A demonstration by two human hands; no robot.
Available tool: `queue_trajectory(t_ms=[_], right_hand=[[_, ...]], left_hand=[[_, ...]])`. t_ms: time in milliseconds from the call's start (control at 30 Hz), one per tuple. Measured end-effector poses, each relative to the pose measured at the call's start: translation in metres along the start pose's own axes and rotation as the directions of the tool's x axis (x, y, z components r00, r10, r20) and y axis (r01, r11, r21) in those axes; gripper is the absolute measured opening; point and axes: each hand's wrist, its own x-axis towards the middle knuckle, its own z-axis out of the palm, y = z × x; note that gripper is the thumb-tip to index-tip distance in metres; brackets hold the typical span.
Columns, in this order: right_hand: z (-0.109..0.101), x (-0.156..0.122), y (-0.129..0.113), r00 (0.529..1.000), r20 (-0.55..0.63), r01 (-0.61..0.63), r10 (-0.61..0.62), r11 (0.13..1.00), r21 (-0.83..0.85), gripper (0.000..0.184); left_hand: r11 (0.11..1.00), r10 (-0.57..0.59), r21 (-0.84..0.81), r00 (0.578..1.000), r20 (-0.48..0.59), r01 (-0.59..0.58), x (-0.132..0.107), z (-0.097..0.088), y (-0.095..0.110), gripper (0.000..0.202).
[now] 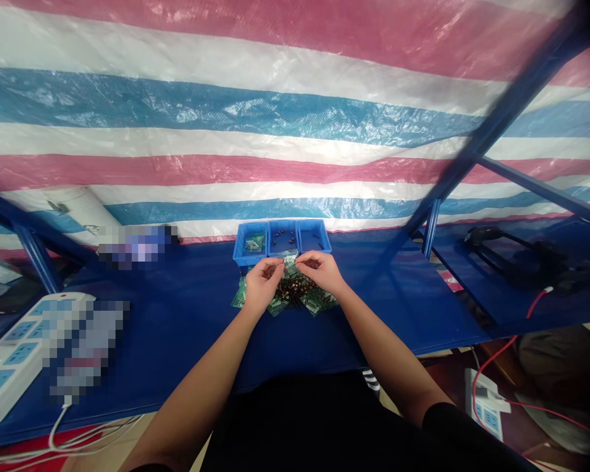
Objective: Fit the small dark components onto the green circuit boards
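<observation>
Both my hands are raised over a heap on the blue table, fingertips pinched. Between them is a small clear plastic bag (290,259) with a greenish tint. My left hand (263,283) pinches its left edge, and my right hand (323,271) pinches the right edge. Beneath lies a pile of small dark brown parts (295,290), too small to make out, with more clear green-printed bags (313,302) around it. Just beyond my hands, three blue bins stand in a row: the left bin (236,246) holds green bags, the middle bin (282,224) and right bin (313,225) a few small dark pieces.
A white power strip (54,303) and a blurred-out device on a white cable lie at the left. Blue frame posts (430,229) rise on both sides. A black cabled object (496,252) sits far right. Striped plastic sheeting (275,111) hangs behind the blue table (187,328).
</observation>
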Motion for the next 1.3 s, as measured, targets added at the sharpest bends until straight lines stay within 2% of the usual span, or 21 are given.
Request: queue_trajectory(t_ms=[133, 233, 300, 400, 467, 567, 633, 700, 767, 867, 1033, 1167, 1233, 1300], right_hand=[[-0.001, 0.0, 0.0, 1.0, -0.016, -0.016, 0.015, 1.0, -0.017, 0.025], [-0.002, 0.0, -0.001, 0.999, -0.019, -0.031, 0.031, 0.999, -0.007, 0.029], [-0.002, 0.001, -0.001, 0.999, -0.023, -0.039, 0.04, 0.999, 0.016, 0.033], [-0.002, 0.002, 0.001, 0.998, -0.033, -0.043, 0.045, 0.998, 0.052, 0.032], [-0.002, 0.003, 0.003, 0.997, -0.044, -0.052, 0.056, 0.995, 0.085, 0.031], [-0.001, 0.003, 0.006, 0.996, -0.044, -0.07, 0.075, 0.991, 0.115, 0.031], [-0.001, 0.003, 0.007, 0.995, -0.043, -0.081, 0.086, 0.991, 0.104, 0.032], [-0.001, 0.003, 0.006, 0.994, -0.047, -0.097, 0.102, 0.992, 0.083, 0.033], [-0.002, 0.003, 0.006, 0.992, -0.057, -0.11, 0.113, 0.992, 0.061, 0.033], [-0.003, 0.003, 0.006, 0.992, -0.063, -0.106, 0.107, 0.994, 0.028, 0.032], [-0.004, 0.001, 0.01, 0.996, -0.08, -0.039, 0.027, 0.986, -0.163, 0.028], [-0.005, 0.0, 0.012, 0.998, 0.006, 0.058, -0.06, 0.93, -0.364, 0.022], [-0.006, 0.0, 0.013, 0.994, 0.072, 0.108, -0.086, 0.898, -0.427, 0.02], [-0.006, 0.001, 0.014, 0.986, 0.143, 0.144, -0.085, 0.869, -0.474, 0.019]], left_hand=[[1.0, -0.013, 0.006, 0.996, 0.093, 0.013, -0.001, 0.0, 0.001, 0.026], [0.999, -0.021, 0.046, 0.995, 0.095, 0.016, -0.003, 0.0, 0.005, 0.03], [0.997, -0.004, 0.081, 0.999, 0.05, 0.0, -0.004, -0.001, 0.009, 0.037], [0.991, 0.06, 0.124, 0.995, -0.076, -0.05, -0.004, -0.004, 0.016, 0.05], [0.983, 0.109, 0.166, 0.978, -0.177, -0.079, -0.003, -0.007, 0.02, 0.053], [0.977, 0.152, 0.187, 0.952, -0.265, -0.104, 0.002, -0.012, 0.02, 0.054], [0.984, 0.135, 0.153, 0.948, -0.288, -0.094, 0.009, -0.016, 0.017, 0.055], [0.994, 0.033, 0.111, 0.97, -0.24, -0.006, 0.016, -0.023, 0.011, 0.056], [0.984, -0.04, 0.157, 0.964, -0.264, 0.084, 0.023, -0.032, 0.005, 0.05], [0.96, -0.02, 0.26, 0.954, -0.299, 0.101, 0.028, -0.043, -0.001, 0.038], [0.945, 0.005, 0.321, 0.977, -0.215, 0.066, 0.026, -0.042, 0.004, 0.031], [0.912, 0.053, 0.411, 0.988, -0.144, 0.011, 0.022, -0.036, 0.007, 0.031], [0.868, 0.089, 0.495, 0.994, -0.055, -0.05, 0.02, -0.034, 0.006, 0.031], [0.794, 0.12, 0.589, 0.988, 0.096, -0.153, 0.018, -0.033, 0.004, 0.028]])
